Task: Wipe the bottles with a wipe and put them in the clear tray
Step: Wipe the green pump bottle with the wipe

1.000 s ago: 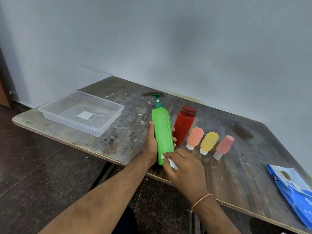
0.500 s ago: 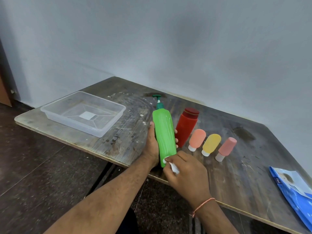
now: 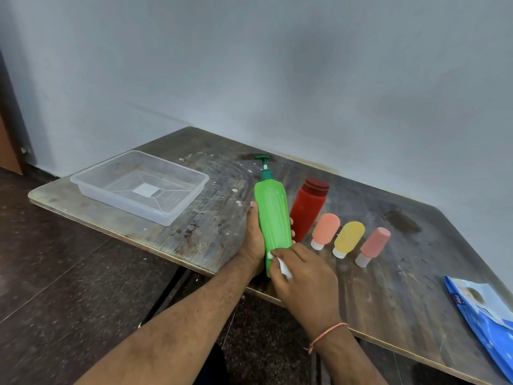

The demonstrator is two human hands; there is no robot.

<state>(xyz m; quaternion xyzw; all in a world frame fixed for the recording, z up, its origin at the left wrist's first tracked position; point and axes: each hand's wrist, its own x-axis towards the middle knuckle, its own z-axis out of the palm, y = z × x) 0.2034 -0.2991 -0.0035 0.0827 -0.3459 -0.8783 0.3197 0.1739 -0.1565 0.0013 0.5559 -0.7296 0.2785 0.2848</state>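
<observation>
A green pump bottle [image 3: 271, 215] lies tilted over the table's front edge, pump end pointing away from me. My left hand [image 3: 254, 240] grips its body from the left, fingertips showing on the far side. Against the bottle's lower end my right hand [image 3: 302, 276] presses a small white wipe [image 3: 283, 266]. A red bottle [image 3: 309, 208] lies just right of the green one. Beyond it lie three small tubes: orange [image 3: 325, 230], yellow [image 3: 348, 238] and pink [image 3: 374, 245]. The clear tray [image 3: 166, 215] sits empty at the table's left end.
A blue wipes pack [image 3: 484, 315] lies at the table's right front corner. The wooden table [image 3: 216, 218] is stained and stands against a grey wall. Dark floor lies below the front edge.
The right hand with the wipe has shifted slightly along the bottle's lower end. The green bottle stays held in the same place; the view has drifted a little.
</observation>
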